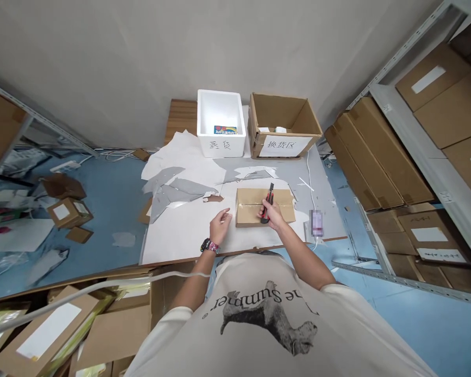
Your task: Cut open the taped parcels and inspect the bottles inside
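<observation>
My right hand [273,213] is closed round a red and black utility knife [269,200], whose tip points away from me. It is over a closed brown cardboard box [248,210] lying on the table in front of me. A seam runs lengthwise along the box top. Just left of the box, my left hand [220,226] holds nothing, its fingers loosely bent and apart from the cardboard. A watch and a patterned band [210,245] are on the left wrist.
Behind the box stand a white foam bin [221,146] with a colourful packet inside and an open carton [284,147]. Torn paper covers the table [180,228]. A blurred phone-like object [316,223] and a cable lie right. Shelves with boxes [424,235] flank the table.
</observation>
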Motion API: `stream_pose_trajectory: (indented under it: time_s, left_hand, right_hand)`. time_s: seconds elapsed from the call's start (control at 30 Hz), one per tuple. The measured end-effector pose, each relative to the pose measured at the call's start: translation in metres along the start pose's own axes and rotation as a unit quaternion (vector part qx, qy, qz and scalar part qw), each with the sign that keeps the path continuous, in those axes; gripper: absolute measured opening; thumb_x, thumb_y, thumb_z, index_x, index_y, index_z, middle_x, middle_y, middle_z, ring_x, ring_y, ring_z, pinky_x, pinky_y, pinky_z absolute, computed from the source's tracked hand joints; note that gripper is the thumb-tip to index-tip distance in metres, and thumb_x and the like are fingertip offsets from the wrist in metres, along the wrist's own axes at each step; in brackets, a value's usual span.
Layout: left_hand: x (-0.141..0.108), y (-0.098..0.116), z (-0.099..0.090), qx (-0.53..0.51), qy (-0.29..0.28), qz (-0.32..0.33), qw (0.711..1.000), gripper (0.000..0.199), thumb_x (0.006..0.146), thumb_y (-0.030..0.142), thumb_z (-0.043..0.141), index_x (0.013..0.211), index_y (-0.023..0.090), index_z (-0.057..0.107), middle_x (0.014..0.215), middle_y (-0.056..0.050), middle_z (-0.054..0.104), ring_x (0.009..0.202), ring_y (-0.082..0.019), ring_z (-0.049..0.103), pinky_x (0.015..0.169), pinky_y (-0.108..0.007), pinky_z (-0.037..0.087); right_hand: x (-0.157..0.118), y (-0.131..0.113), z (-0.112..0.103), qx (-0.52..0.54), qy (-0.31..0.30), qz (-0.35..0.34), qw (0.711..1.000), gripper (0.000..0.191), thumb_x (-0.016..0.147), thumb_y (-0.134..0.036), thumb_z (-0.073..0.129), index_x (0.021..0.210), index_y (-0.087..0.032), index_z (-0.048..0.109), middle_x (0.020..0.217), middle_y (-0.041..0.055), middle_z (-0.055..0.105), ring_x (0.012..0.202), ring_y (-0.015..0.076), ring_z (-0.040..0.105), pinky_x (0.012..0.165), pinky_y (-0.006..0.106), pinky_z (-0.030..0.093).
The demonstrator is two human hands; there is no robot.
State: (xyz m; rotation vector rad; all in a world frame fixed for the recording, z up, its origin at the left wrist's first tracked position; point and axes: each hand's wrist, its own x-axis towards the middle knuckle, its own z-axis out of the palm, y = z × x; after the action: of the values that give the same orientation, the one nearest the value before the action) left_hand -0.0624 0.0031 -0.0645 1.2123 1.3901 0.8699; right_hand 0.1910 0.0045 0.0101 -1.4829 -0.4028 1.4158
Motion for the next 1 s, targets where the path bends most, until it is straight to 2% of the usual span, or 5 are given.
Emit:
stream_pose_trajectory:
  time_s: [0.17, 0.33, 0.5, 0.77, 1.0]
  left_hand:
    - [0.011, -0.003, 0.016, 0.032, -0.017, -0.003, 0.999, 0.080, 0.096, 0.044, 0.081, 0.170, 0.024, 0.060, 0.155, -0.017, 0.073, 0.125, -0.029, 0.077, 0.100, -0.042, 0.066]
    - [0.024, 0.004, 0.045, 0.048, -0.038, -0.013, 0.998, 0.082, 0.094, 0.045, 0.086, 0.169, 0.025, 0.061, 0.161, -0.016, 0.071, 0.125, -0.032, 0.078, 0.107, -0.046, 0.066]
    - [0.026, 0.004, 0.045, 0.054, -0.029, -0.044, 0.997, 0.070, 0.090, 0.052, 0.092, 0.153, 0.025, 0.076, 0.153, -0.012, 0.078, 0.126, -0.033, 0.080, 0.112, -0.047, 0.066]
    - [0.009, 0.005, 0.048, 0.088, 0.005, -0.084, 0.993, 0.067, 0.091, 0.062, 0.090, 0.148, 0.027, 0.082, 0.143, -0.011, 0.084, 0.120, -0.034, 0.083, 0.108, -0.046, 0.067]
    - [0.006, 0.010, 0.047, 0.121, 0.021, -0.092, 0.988, 0.063, 0.093, 0.065, 0.084, 0.143, 0.026, 0.084, 0.136, -0.011, 0.086, 0.115, -0.034, 0.083, 0.106, -0.045, 0.066]
  right_hand:
    - [0.000, -0.027, -0.040, -0.303, -0.043, 0.004, 0.952, 0.038, 0.100, -0.039, 0.063, 0.137, -0.027, 0.061, 0.079, -0.0063, 0.071, 0.055, 0.0171, 0.064, 0.069, 0.037, 0.067]
    - [0.000, -0.066, -0.037, -0.642, -0.215, -0.170, 0.717, 0.056, 0.107, -0.027, 0.060, 0.163, -0.029, 0.066, 0.147, 0.0095, 0.081, 0.129, 0.0306, 0.078, 0.116, 0.043, 0.058]
    - [0.002, -0.094, -0.007, -0.745, -0.273, -0.201, 0.574, 0.054, 0.116, -0.028, 0.052, 0.168, -0.031, 0.063, 0.149, 0.0117, 0.081, 0.133, 0.0336, 0.077, 0.112, 0.040, 0.055]
    - [-0.001, -0.115, 0.000, -0.792, -0.300, -0.226, 0.482, 0.051, 0.117, -0.024, 0.040, 0.159, -0.022, 0.067, 0.134, 0.0179, 0.085, 0.121, 0.0339, 0.080, 0.106, 0.041, 0.054]
    - [0.002, -0.138, -0.098, -0.846, -0.255, -0.179, 0.433, 0.051, 0.108, -0.011, 0.046, 0.149, -0.020, 0.075, 0.126, 0.0214, 0.085, 0.117, 0.0350, 0.080, 0.101, 0.044, 0.055]
